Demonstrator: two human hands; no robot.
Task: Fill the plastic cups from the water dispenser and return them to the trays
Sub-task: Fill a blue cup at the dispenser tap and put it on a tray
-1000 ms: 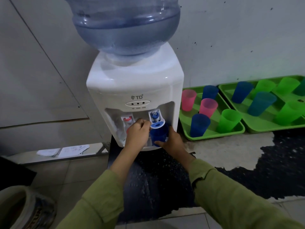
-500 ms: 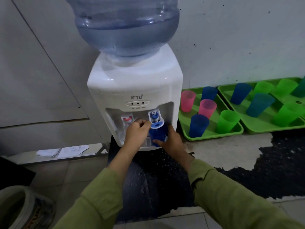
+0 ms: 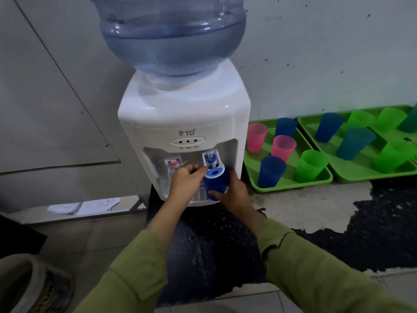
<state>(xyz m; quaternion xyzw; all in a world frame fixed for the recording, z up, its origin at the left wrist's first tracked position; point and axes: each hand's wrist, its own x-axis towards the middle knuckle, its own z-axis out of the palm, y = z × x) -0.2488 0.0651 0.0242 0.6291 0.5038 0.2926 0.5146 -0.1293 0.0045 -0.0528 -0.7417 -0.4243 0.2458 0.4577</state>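
White water dispenser (image 3: 184, 123) stands on the floor by the wall, two green trays (image 3: 291, 188) of upright plastic cups just to its right; the blue cup (image 3: 215, 185) is under the blue tap (image 3: 211, 159), off the trays. Right hand (image 3: 234, 195) has its grip wrapped round the cup's lower wall, left hand (image 3: 186, 182) is clenched at the tap lever. Cup looks thin, light and squeezable, probably wet and slick, getting heavier as it fills, so best held mid-wall, gently, kept upright.
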